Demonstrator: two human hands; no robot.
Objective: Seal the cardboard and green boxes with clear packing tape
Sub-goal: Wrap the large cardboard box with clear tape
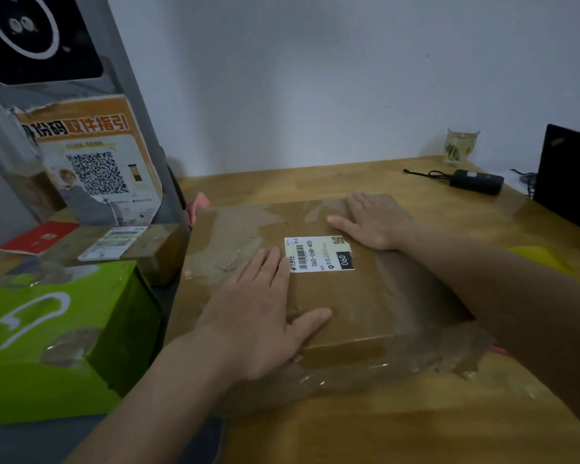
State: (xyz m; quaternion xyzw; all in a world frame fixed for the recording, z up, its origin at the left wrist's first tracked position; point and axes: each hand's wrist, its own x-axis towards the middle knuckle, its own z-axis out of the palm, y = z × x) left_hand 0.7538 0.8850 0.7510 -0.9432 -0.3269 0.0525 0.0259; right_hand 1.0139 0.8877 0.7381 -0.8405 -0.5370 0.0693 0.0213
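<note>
On top of the cardboard box (332, 296), both hands lie flat with fingers straight, pressing down and gripping nothing. The left hand (258, 313) covers the box's near-left part, its thumb spread toward the near edge and its fingertips just touching the white shipping label (318, 254). The right hand (370, 221) presses the far-right part, fingers pointing left, just beyond that label.

The box is wide, flat and brown, and sits near the middle of the desk (416, 430), closer to its left edge. Its top is patched with wrinkled clear tape (228, 239) (dull and greyish over the far-left part), and glossy strips run over the near edge and down the front face onto the desk. The label carries a barcode and the number 060.

Just left of it, at the desk's left edge, stands the green box (47, 333), bright lime with a white curved mark and a few scraps of tape on top.

Toward the desk's far-right corner are a black adapter (476, 182) with its cable and a glass cup (461, 147). A grey stand with a QR-code poster (91, 162) rises at the far left.
</note>
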